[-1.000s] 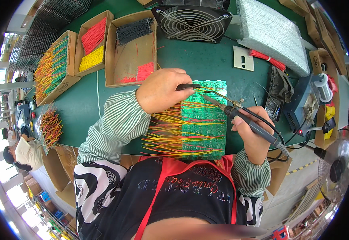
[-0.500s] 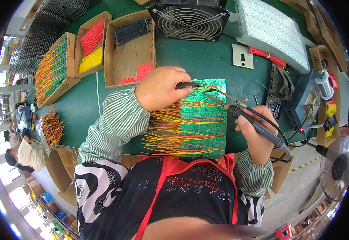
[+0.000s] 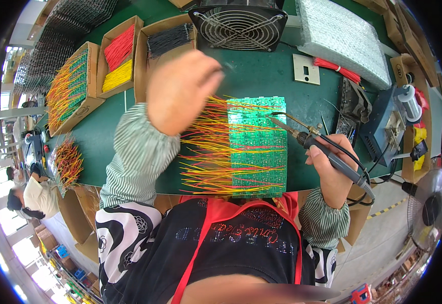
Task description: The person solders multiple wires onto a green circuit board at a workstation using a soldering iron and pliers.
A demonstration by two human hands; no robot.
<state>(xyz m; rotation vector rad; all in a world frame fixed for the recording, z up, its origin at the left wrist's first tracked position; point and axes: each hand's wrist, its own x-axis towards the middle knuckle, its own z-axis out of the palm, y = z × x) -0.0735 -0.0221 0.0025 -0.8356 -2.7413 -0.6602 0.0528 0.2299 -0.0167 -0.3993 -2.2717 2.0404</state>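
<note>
A panel of green circuit boards [image 3: 259, 159] lies in front of me on the bench, with many red and yellow wires [image 3: 208, 169] running out from it to the left. Smeared by motion, my left hand [image 3: 183, 91] is raised left of the panel's far end. Its fingers are pinched on a small dark bundle [image 3: 226, 67], apparently black wires, blurred at the fingertips. My right hand [image 3: 328, 161] is closed around a grey soldering iron [image 3: 335, 163] with a thin solder-feed tube [image 3: 294, 119] along it. The iron's tip is over the panel's upper right part; contact is unclear.
Cardboard boxes hold black wires [image 3: 169, 36], red wires [image 3: 119, 46], yellow wires [image 3: 118, 76] and wired boards [image 3: 71, 88]. A fan [image 3: 238, 28] stands at the back. On the right are a bubble-wrapped slab [image 3: 345, 40], a metal plate [image 3: 306, 69] and a solder-feeder unit [image 3: 383, 119].
My left hand has lifted off the panel's far edge and swung up and left with the dark bundle. The soldering iron has shifted slightly right and toward me.
</note>
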